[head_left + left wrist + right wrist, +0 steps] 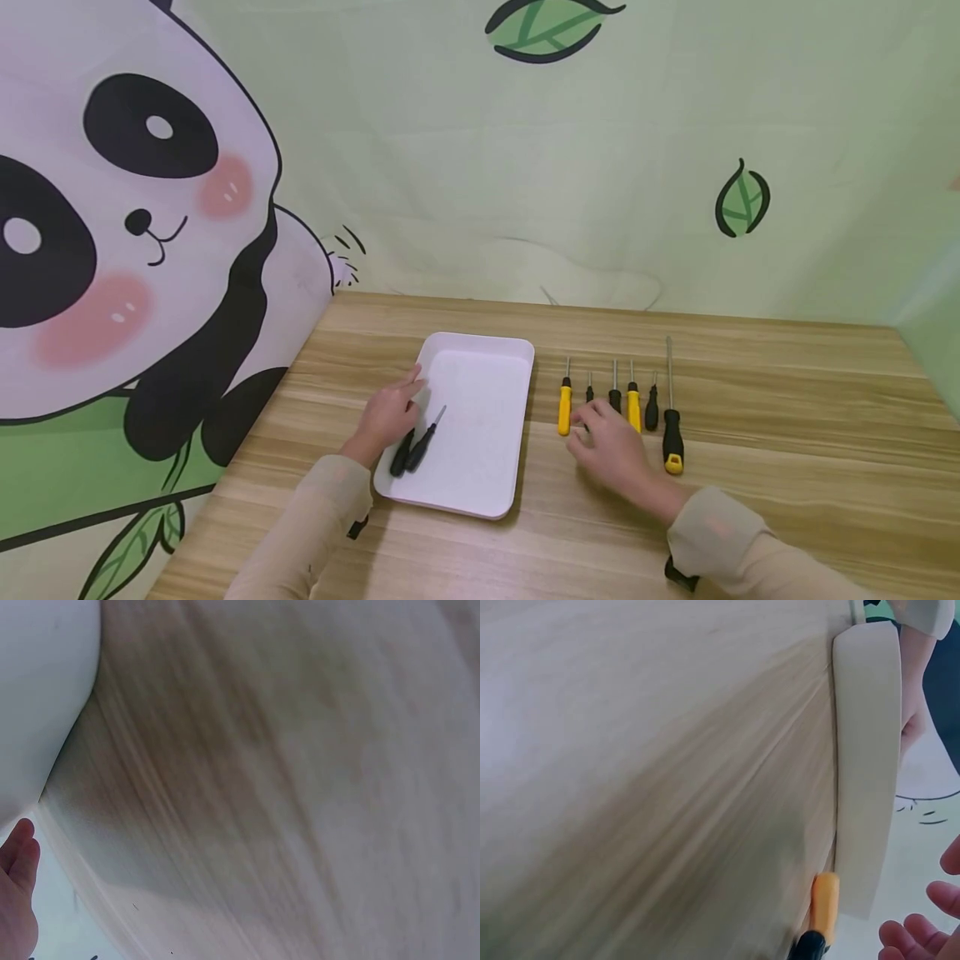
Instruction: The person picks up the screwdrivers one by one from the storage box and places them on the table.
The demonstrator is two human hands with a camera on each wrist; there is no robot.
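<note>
My left hand [388, 417] rests at the left rim of a white tray [480, 433], its fingers mostly straight. Inside the tray, two black-handled screwdrivers [422, 448] lie side by side at the near left. To the right of the tray, my right hand [613, 450] is low over a row of screwdrivers, fingers loosely bent. It partly covers a small black screwdriver [589, 392] and the handles beside it. A yellow screwdriver [564, 408] lies just left of its fingertips. In the right wrist view, the fingers [922, 937] show nothing between them.
Further along the row lie a black screwdriver [615, 398], a yellow-and-black one [633, 404], a short black one [652, 412] and a long one with a yellow end [672, 437]. The wooden table [787, 433] meets a printed wall cloth [420, 208] behind.
</note>
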